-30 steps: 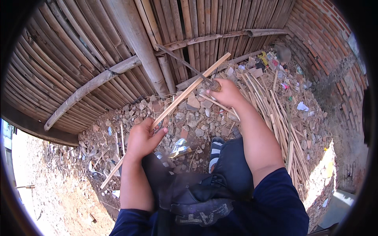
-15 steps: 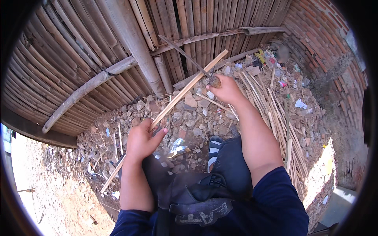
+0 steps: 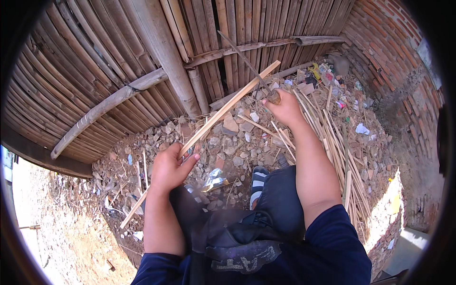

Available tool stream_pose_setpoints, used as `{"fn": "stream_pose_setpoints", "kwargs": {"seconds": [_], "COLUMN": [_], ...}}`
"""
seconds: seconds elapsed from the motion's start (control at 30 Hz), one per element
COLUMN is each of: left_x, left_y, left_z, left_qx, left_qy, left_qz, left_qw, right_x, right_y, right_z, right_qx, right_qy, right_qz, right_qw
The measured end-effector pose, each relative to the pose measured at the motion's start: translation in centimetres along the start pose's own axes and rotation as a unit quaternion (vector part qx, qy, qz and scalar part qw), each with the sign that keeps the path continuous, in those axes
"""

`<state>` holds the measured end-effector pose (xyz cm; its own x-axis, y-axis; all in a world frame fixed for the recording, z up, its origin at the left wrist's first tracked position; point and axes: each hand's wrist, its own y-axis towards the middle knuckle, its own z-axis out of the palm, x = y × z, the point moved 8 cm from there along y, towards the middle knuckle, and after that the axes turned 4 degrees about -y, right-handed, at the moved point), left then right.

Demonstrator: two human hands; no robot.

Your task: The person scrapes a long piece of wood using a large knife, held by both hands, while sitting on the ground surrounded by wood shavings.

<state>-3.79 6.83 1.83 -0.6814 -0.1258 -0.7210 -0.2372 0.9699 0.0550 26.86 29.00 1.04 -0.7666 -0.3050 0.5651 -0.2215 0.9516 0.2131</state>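
My left hand (image 3: 170,167) grips a long pale bamboo slat (image 3: 223,110) near its lower third; the slat runs up and to the right toward the fence. My right hand (image 3: 285,107) is closed on the wooden handle of a thin dark blade (image 3: 242,56), which rises up and to the left and meets the slat near its upper end. My knees in dark trousers and a striped sandal (image 3: 259,180) sit below the hands.
A bamboo fence (image 3: 142,61) with a thick post (image 3: 164,52) stands in front. Rubble and stones (image 3: 228,128) cover the ground. A heap of split bamboo strips (image 3: 342,156) lies to the right beside a brick wall (image 3: 389,42), with scattered litter.
My right hand with the blade has lifted slightly up along the slat. My left hand stays on the slat in nearly the same place.
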Motion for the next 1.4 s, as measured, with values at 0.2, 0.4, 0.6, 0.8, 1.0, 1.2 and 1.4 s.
{"fn": "stream_pose_setpoints", "kwargs": {"seconds": [0.2,0.4,0.6,0.8,1.0,1.2,1.4], "left_x": [1.7,1.4,1.5,1.0,2.0,1.8,1.1], "left_y": [0.1,0.2,0.4,0.0,0.5,0.2,0.3], "left_z": [-0.8,-0.4,-0.3,-0.6,0.2,0.1,-0.3], "left_qx": [-0.021,-0.013,-0.010,0.021,0.007,0.016,-0.002], "left_qy": [-0.042,-0.045,-0.017,-0.079,-0.012,-0.009,-0.008], "left_qz": [-0.004,-0.007,-0.027,-0.053,-0.023,-0.043,-0.002], "left_qw": [0.999,0.999,0.999,0.995,1.000,0.999,1.000], "right_x": [7.0,0.2,3.9,0.9,-0.4,5.8,0.9], "right_y": [-1.3,0.3,-1.0,0.2,0.4,-1.5,0.1], "right_z": [-0.1,-0.3,0.6,1.1,0.3,1.0,0.4], "right_qx": [0.081,-0.048,0.032,0.070,-0.028,0.112,-0.001], "right_qy": [-0.008,0.027,0.066,0.055,0.126,0.002,0.081], "right_qz": [-0.069,-0.016,-0.047,-0.029,0.008,-0.090,0.007], "right_qw": [0.994,0.998,0.996,0.996,0.992,0.990,0.997]}}
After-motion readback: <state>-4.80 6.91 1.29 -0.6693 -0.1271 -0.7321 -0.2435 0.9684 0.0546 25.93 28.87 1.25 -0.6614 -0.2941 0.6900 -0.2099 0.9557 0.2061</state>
